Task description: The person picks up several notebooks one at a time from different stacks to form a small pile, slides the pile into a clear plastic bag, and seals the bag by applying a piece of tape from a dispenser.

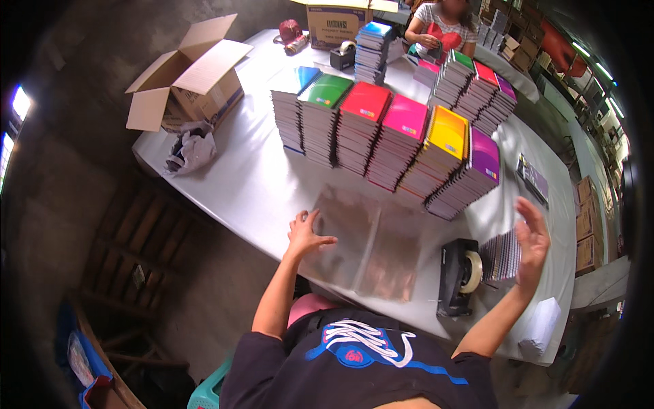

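Note:
My left hand (308, 234) is open, its fingers spread at the left edge of clear plastic sleeves (338, 249) that lie flat on the white-covered table (252, 184). It holds nothing. My right hand (533, 247) is raised over the right side, open with fingers stretched, beside a black tape dispenser (449, 286) carrying a roll of tape (471, 271). Partly behind that hand lies a group of spiral notebooks (501, 253). Beyond the sleeves stands a row of tall spiral-notebook stacks, with green (327, 90), red (366, 102), pink (406, 117), yellow (447, 134) and purple (484, 155) tops.
An open cardboard box (211, 99) and a crumpled plastic bag (195, 146) occupy the left side. More notebook stacks (373, 54), another tape dispenser (343, 56) and a box (335, 26) stand farther back. A person (443, 31) is across the table. A white packet (541, 326) lies near right.

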`<state>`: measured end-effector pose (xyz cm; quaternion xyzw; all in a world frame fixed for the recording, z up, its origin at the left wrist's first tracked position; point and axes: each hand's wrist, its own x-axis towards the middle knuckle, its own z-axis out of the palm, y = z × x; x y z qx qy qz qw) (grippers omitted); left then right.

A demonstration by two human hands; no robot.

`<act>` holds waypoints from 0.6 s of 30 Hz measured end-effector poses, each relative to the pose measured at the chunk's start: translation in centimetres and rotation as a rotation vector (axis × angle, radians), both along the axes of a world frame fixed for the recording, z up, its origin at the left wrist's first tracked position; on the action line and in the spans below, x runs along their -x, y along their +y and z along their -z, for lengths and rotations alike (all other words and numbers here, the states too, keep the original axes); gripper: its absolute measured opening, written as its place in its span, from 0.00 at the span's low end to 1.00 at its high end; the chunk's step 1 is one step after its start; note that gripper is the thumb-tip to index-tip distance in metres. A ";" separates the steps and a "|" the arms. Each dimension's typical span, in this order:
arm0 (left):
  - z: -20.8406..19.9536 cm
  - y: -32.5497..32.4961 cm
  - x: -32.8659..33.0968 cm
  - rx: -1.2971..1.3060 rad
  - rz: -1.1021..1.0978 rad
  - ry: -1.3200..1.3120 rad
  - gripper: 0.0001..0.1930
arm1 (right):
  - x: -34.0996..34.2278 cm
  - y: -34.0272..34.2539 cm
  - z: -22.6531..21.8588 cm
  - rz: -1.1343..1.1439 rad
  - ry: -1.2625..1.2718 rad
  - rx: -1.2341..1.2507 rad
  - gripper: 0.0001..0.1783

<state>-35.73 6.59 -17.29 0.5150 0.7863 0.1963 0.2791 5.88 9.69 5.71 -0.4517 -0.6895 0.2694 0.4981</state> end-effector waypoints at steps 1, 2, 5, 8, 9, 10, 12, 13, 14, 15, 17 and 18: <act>0.0 0.2 0.6 -0.034 -0.003 -0.043 0.49 | 4.1 0.1 -1.3 -0.062 -0.110 -0.003 0.21; 0.0 0.3 1.5 -0.069 -0.003 -0.085 0.50 | 8.1 0.7 -2.4 -0.213 -0.158 0.003 0.21; -0.2 0.3 5.8 -0.223 0.016 -0.171 0.48 | 20.4 5.0 -3.3 -0.581 -0.376 -0.209 0.31; -2.9 1.0 10.9 -0.400 0.074 -0.232 0.41 | 31.7 10.9 -1.9 -0.510 -0.590 -0.295 0.46; -3.4 1.4 12.8 -0.429 0.094 -0.249 0.40 | 35.1 13.1 -1.4 -0.384 -0.676 -0.293 0.49; -3.7 1.3 14.9 -0.453 0.095 -0.265 0.39 | 38.7 15.6 -0.3 -0.276 -0.775 -0.289 0.52; -6.2 1.0 18.2 -0.357 0.042 -0.345 0.39 | 43.8 19.4 0.5 -0.142 -1.013 -0.121 0.55; -7.4 0.9 19.9 -0.307 0.017 -0.379 0.39 | 45.4 21.4 1.1 -0.158 -1.096 -0.027 0.56; -7.9 0.7 21.6 -0.308 0.000 -0.384 0.38 | 46.5 22.1 1.2 -0.157 -1.129 -0.010 0.49; -8.2 1.0 22.8 -0.303 0.003 -0.395 0.37 | 46.6 23.1 1.6 -0.186 -1.120 0.012 0.42; -8.6 2.2 24.9 -0.297 0.023 -0.448 0.35 | 46.5 24.5 3.3 -0.199 -1.063 -0.089 0.29; -8.5 3.0 25.9 -0.322 0.045 -0.489 0.35 | 46.9 24.0 3.7 -0.198 -1.024 -0.214 0.21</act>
